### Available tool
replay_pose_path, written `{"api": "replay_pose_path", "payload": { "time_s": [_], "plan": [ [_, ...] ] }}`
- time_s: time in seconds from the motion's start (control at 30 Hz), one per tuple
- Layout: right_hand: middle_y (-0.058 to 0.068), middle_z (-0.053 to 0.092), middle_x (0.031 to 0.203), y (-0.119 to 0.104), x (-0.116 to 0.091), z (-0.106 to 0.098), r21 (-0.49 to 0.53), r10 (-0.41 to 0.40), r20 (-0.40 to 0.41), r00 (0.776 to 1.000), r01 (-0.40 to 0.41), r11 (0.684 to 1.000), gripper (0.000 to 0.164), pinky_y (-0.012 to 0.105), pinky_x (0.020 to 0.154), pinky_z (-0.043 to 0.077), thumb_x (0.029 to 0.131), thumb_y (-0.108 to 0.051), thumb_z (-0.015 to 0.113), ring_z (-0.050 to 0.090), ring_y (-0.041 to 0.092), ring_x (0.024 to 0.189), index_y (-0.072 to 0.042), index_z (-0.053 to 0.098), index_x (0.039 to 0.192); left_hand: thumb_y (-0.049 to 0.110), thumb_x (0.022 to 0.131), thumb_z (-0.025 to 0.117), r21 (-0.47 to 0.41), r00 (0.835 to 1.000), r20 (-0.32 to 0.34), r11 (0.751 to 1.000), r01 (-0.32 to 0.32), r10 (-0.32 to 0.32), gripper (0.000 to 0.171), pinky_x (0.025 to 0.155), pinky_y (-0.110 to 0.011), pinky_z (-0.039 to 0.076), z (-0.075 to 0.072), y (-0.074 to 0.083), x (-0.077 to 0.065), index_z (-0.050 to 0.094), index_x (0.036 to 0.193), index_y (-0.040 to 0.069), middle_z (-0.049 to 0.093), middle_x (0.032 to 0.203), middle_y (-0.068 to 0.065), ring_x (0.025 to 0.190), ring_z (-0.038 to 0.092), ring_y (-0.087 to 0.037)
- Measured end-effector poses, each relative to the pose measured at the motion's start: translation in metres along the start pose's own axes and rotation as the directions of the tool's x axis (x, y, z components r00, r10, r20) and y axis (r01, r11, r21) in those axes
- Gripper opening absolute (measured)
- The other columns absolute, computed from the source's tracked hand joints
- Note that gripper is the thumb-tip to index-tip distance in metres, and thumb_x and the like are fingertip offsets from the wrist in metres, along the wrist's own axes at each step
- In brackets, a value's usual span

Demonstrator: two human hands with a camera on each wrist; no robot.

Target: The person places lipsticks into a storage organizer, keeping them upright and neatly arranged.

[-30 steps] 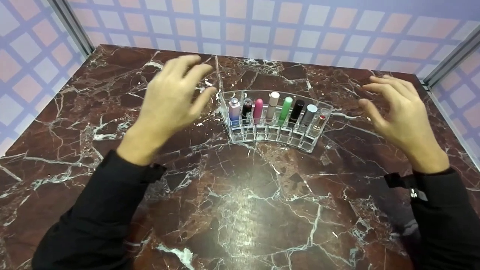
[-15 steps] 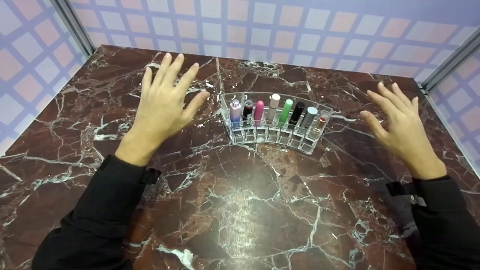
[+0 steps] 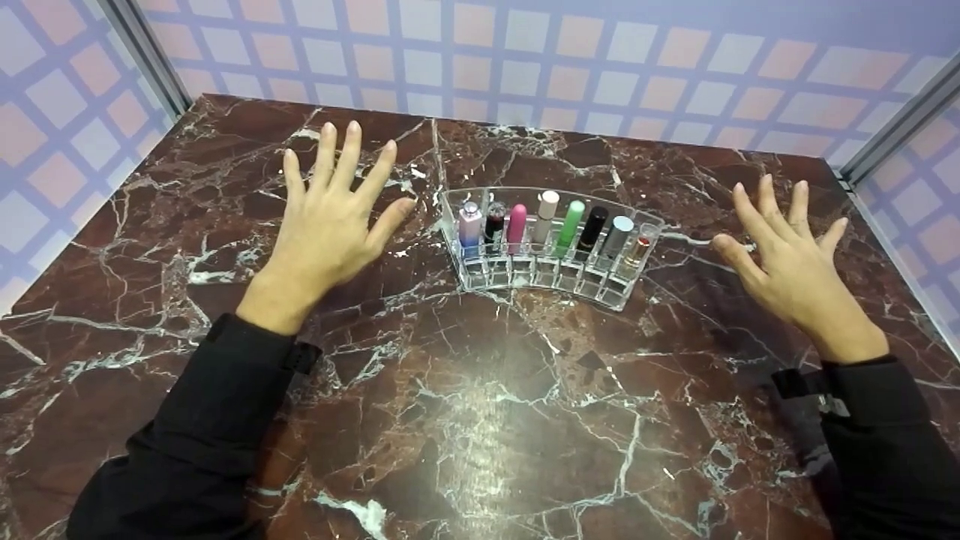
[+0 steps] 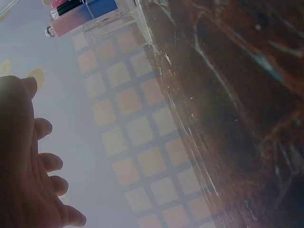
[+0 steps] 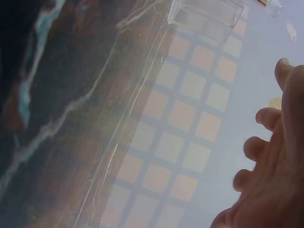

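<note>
A clear, curved lipstick organizer stands on the marbled table between my hands. Its back row bears several tubes: a pink-and-blue one, a dark one, a pink one, a white-capped one, a green one, a black one, a grey one and a gold one with a red tip. The front slots hold nothing. To its left my left hand spreads its fingers above the table, holding nothing. On the other side my right hand is likewise spread, with nothing in it.
The dark red marbled table stretches toward me and to both sides. Behind it rises a wall panel with pink and white squares, with metal posts at the corners.
Both hands have gone from loosely bent fingers to straight, spread ones and turned flatter. The right hand has dropped slightly in view. The organizer and its tubes have stayed put.
</note>
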State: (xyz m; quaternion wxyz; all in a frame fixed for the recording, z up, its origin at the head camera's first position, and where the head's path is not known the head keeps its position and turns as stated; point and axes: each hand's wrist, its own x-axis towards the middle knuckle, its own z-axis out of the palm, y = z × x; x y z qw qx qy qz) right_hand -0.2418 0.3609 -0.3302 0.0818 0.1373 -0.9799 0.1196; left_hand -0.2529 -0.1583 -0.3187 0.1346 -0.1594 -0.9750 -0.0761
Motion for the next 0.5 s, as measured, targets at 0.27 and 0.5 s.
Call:
{"api": "replay_pose_path", "payload": {
  "time_s": [0.27,0.5],
  "plan": [
    [0.006,-0.023,0.163,0.0026,-0.0001,0.0041,-0.039,0.084,0.175,0.981,-0.078,0.996,0.069,0.062,0.086,-0.041,0.107,-0.060,0.022,-0.039,0.030,0.139,-0.031,-0.009,0.161,0.067,0.102,0.009,-0.008,0.987,0.151,0.998,0.055,-0.053,0.073,0.108,-0.061,-0.024,0.0051,-0.0030,-0.0011,-0.004,0.162,0.028,-0.022,0.163,-0.012,0.148,-0.025,-0.035],
    [0.008,-0.027,0.162,0.0042,-0.0018,0.0048,-0.038,0.117,0.270,0.956,-0.111,0.993,0.070,0.065,0.084,-0.041,0.106,-0.062,0.021,-0.040,0.035,0.138,-0.033,-0.012,0.160,0.068,0.102,0.008,-0.051,0.964,0.255,0.994,0.095,-0.079,0.074,0.109,-0.064,-0.023,0.0076,-0.0056,-0.0031,-0.005,0.162,0.027,-0.027,0.162,-0.012,0.146,-0.029,-0.033]
  ]
}}
